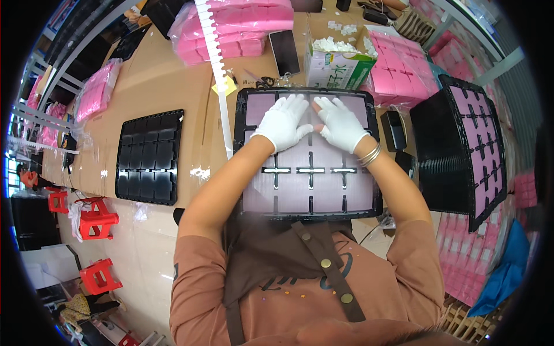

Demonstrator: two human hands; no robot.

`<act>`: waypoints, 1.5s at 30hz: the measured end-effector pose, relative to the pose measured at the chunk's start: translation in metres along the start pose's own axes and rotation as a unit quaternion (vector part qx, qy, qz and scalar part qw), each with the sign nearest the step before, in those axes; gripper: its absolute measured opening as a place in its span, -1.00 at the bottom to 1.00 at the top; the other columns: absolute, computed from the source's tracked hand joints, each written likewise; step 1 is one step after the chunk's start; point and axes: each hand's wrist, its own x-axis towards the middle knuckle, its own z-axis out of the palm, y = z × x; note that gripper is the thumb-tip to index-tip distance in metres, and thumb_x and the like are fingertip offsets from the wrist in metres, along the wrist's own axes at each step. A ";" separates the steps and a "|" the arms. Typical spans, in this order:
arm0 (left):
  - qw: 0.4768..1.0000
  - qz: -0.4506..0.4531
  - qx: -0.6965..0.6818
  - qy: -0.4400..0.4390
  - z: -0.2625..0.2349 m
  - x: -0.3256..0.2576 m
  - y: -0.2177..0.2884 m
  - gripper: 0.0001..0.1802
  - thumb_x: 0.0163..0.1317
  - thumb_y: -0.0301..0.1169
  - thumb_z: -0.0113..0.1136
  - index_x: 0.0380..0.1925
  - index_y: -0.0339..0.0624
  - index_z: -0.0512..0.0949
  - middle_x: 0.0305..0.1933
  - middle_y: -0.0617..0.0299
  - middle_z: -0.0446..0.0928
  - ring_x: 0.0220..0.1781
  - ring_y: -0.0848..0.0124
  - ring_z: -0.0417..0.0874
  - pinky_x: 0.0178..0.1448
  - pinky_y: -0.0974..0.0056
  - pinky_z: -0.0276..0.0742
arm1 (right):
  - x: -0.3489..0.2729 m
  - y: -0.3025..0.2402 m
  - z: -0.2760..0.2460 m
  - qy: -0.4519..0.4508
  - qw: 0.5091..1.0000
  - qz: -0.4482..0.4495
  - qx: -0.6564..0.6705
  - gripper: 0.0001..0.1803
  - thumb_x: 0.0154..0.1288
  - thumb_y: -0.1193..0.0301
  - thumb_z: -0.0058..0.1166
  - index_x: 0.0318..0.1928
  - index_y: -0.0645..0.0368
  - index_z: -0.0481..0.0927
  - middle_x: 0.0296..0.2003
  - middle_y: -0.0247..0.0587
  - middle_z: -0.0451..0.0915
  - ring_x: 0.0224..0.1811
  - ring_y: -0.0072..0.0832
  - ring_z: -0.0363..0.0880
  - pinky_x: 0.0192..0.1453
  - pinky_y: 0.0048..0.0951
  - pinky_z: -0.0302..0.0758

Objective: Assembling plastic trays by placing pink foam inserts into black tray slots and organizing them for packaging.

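Workpiece: a black, rectangular plastic tray (pixel 311 217) with pale lilac panels (pixel 294 199) set between black cross-shaped dividers (pixel 311 170); it lies at the near edge of the cardboard-covered brown worktop (pixel 199 118), directly before the person.
Left hand: the white-gloved left hand (pixel 283 124) lies palm down over the tray's far half, fingers extended, gripping nothing.
Right hand: the white-gloved right hand (pixel 341 124) lies just beside it, also open and flat, with some bare fingertip showing; nothing held.
Pressure: cannot be told from here.
Step in hand: judged to be smoothing or pressing down the panels.
Next move: judged to call for flat palms, even force and care around the dividers.
Left of workpiece: a black plastic tray with glossy, dark compartments (pixel 147 155), near the worktop's near edge.
Beyond far rim: a green-and-white cardboard box (pixel 329 72) holding white pieces.
Right side: a tall stack of black trays (pixel 441 150), lilac panels in its outward face.
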 end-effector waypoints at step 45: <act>0.981 -0.004 -0.159 -0.113 -0.095 -0.216 0.024 -0.66 0.16 -0.36 0.16 -0.04 -0.17 0.53 -0.07 0.15 0.57 0.07 0.15 0.54 0.34 -0.09 0.22 | -0.210 -0.022 -0.070 0.000 0.958 0.016 0.285 -0.88 0.09 0.39 0.18 -0.40 0.17 0.63 -0.32 -0.11 0.65 -0.16 -0.09 0.60 0.20 0.02 0.39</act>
